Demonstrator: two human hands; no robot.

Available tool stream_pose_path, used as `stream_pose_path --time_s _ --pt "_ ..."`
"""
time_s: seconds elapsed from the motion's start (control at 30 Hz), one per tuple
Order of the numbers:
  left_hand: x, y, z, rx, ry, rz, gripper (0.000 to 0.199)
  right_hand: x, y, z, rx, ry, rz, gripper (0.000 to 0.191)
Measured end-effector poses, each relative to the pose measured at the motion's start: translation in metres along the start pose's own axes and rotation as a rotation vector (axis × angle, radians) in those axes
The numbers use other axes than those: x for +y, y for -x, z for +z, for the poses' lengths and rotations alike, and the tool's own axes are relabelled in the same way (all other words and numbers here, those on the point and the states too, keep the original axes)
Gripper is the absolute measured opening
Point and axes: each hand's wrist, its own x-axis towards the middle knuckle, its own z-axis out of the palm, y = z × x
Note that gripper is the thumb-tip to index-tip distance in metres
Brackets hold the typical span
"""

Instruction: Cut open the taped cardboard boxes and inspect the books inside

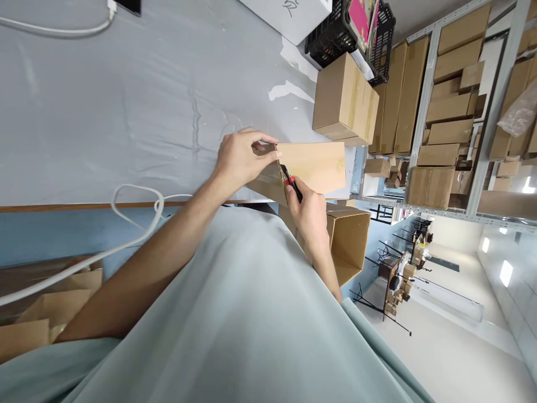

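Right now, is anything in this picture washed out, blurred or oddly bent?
Head view: the ceiling light glares white; head view: clutter around the distant table is too small to make out; head view: shelving slants and the room looks tipped sideways; head view: the left hand, right hand and cutter look fairly clear.

A slim black box cutter (297,191) with red accents sits tilted in my grip, its front end at the seam of a cardboard box (316,163). The plain tan box, which I also hold at one end of that seam, lies at the front edge of a gray table (146,112), one panel lighter than the shaded panel across the seam.
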Motion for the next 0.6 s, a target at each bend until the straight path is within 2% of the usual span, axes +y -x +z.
stream_pose_path --time_s 0.13,0.33,0.47,0.6 --pt "-0.001 0.001 0.0 -0.005 -0.006 -0.011 0.024 -0.012 -0.001 -0.003 -0.045 0.084 0.054 0.031" --pt "0.003 0.004 0.003 -0.002 -0.023 -0.037 0.032 -0.047 -0.007 -0.007 -0.151 0.307 0.187 0.039" --pt "0.007 0.007 0.007 0.026 -0.067 -0.059 0.042 -0.055 -0.008 -0.014 -0.203 0.375 0.168 0.04" --pt "0.01 0.011 0.012 0.085 -0.065 -0.045 0.025 -0.049 0.001 -0.018 -0.267 0.441 0.183 0.04"
